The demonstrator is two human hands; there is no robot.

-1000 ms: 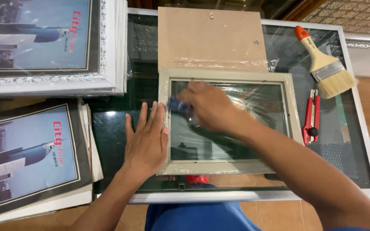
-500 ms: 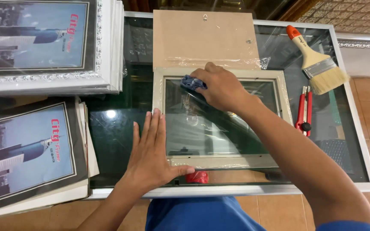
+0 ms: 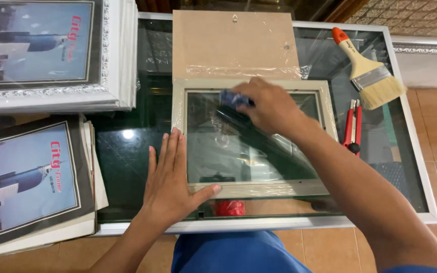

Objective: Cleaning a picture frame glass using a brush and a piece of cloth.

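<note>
Glass-topped table (image 3: pixel 127 151), white-rimmed, carried everything. Pale rectangular picture frame (image 3: pixel 254 189), film-wrapped and glazed, lay at the centre toward the near edge, its brown backing board (image 3: pixel 233 43) hinged open toward the far edge. Left hand (image 3: pixel 170 177) lay flat, fingers spread, on the frame's left rail. Right hand (image 3: pixel 271 106) was closed around a blue cloth (image 3: pixel 231 97), pressing it on the glass near the frame's top rail.

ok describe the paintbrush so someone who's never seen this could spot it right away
Start at the glass-topped table and go to its far right corner. The paintbrush lies there flat, just beyond the red utility knife. It alone has a pale wooden handle with an orange tip, a metal band and cream bristles.
</note>
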